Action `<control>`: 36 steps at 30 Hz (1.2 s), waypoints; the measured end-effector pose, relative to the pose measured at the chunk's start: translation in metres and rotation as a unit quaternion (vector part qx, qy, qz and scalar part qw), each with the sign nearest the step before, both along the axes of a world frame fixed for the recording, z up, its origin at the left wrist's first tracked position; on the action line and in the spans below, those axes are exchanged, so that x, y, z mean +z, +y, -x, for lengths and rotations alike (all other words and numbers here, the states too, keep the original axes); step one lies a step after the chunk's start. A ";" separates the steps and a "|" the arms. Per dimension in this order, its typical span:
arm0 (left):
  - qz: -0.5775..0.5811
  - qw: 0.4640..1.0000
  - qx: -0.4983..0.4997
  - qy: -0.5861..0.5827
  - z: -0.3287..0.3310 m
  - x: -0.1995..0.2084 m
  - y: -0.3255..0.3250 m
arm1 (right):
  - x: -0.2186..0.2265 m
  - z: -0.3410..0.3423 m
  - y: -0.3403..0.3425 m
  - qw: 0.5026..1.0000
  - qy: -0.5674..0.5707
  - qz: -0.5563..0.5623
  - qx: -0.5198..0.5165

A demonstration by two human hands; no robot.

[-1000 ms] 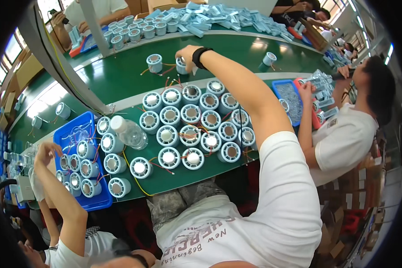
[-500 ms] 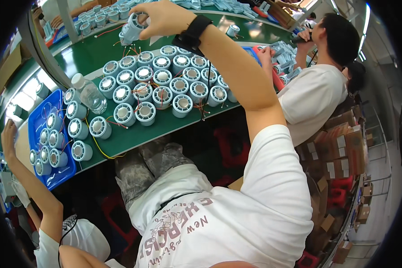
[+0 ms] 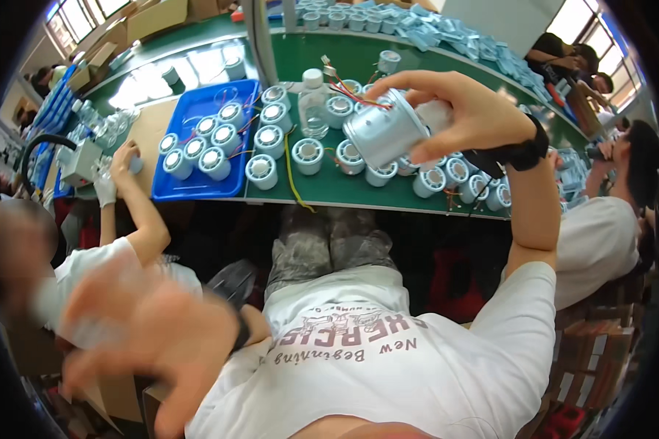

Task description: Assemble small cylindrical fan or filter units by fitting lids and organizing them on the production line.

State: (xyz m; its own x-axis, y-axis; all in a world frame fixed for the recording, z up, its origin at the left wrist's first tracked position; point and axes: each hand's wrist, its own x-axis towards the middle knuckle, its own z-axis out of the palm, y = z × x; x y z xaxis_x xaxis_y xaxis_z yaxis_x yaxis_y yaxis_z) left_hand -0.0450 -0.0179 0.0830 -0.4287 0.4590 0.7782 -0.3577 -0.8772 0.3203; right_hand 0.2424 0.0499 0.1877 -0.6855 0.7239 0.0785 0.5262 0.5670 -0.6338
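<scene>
My right hand (image 3: 465,117), with a black band at the wrist, grips a light blue cylindrical motor housing (image 3: 384,135) above the near side of the table. The housing is tilted, and red and yellow wires with small white connectors stick out of its top. At the lower left my left hand (image 3: 150,333) is raised with its fingers apart, blurred by motion, and nothing shows in it. Beneath the held housing stand several similar light blue motors (image 3: 307,155) with silver centres, partly hidden by my right hand.
A blue tray (image 3: 170,132) of motors lies to the left, beside a clear plastic bottle (image 3: 315,110) with a white cap. A yellow cable (image 3: 293,172) hangs over the table edge. At the left a co-worker's hand (image 3: 126,155) works; another person (image 3: 600,241) sits at the right.
The view has swung left. My right hand has brought the housing back from the far side of the table, closer to me. My left hand has come into view at the lower left.
</scene>
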 end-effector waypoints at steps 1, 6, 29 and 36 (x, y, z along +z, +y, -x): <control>-0.023 1.000 -0.009 -0.005 0.000 0.010 -0.004 | 0.001 -0.002 -0.006 0.999 0.004 0.032 0.003; 0.069 0.911 0.067 0.400 -0.043 -0.020 0.007 | -0.004 0.023 -0.016 0.993 -0.054 0.108 -0.003; 0.452 0.576 -0.681 0.022 -0.047 -0.061 0.033 | -0.070 0.016 -0.008 1.000 0.025 -0.002 0.018; 0.476 0.565 -0.669 0.079 -0.057 -0.066 0.040 | -0.087 0.016 -0.013 0.995 0.084 0.027 -0.043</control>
State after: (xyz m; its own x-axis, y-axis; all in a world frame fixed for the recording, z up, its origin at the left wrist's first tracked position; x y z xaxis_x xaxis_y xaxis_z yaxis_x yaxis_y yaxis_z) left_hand 0.0117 0.0217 0.0171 0.8380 0.5334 -0.1155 -0.3979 0.7420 0.5396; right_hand 0.2266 0.0373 0.1009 -0.6010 0.7856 0.1470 0.4552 0.4877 -0.7450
